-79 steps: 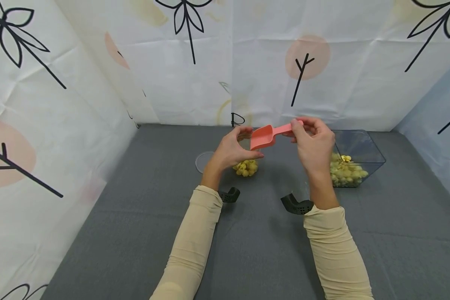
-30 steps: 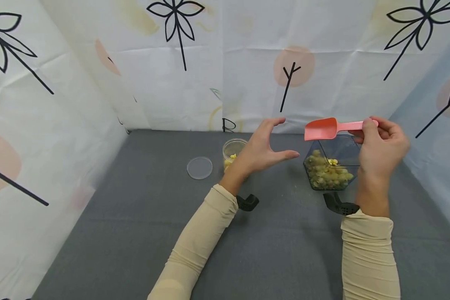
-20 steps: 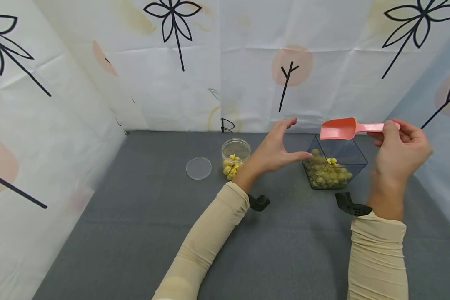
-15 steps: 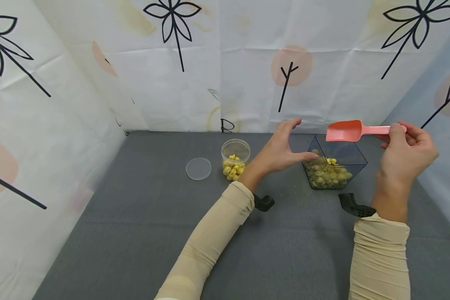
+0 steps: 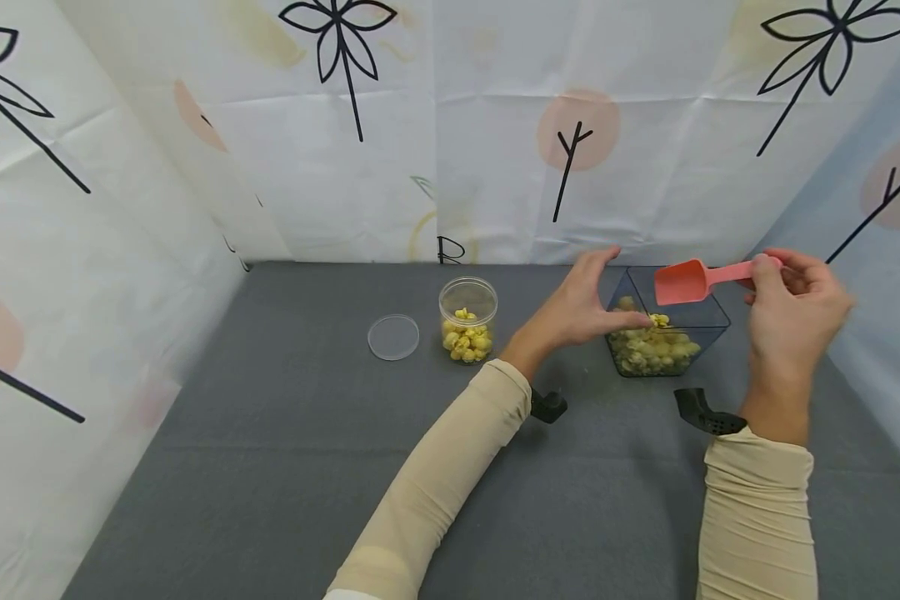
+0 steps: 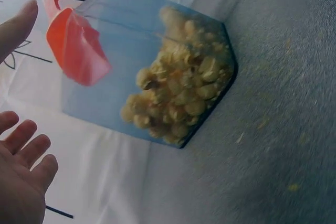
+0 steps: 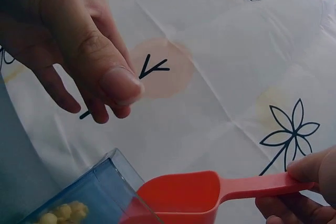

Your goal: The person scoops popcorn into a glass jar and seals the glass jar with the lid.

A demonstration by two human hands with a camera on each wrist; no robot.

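The right hand [image 5: 801, 307] pinches the scoop [image 5: 681, 283], which reaches left from it to the rim of the bin [image 5: 708, 323]. Popcorn [image 5: 654, 352] lies in the bin, below and left of that hand. The left hand [image 5: 574, 307], spread wide, is near the bin; left of it are 1 jar [image 5: 474, 294] and, farther, 1 lid [image 5: 393, 337].

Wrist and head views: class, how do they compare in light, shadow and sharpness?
Head: mostly even light, a soft shadow on the grey table beside the right sleeve; left wrist: hazy, the popcorn and scoop soft-edged; right wrist: the left hand dim against the brighter printed cloth, whose dark lines look fairly crisp.
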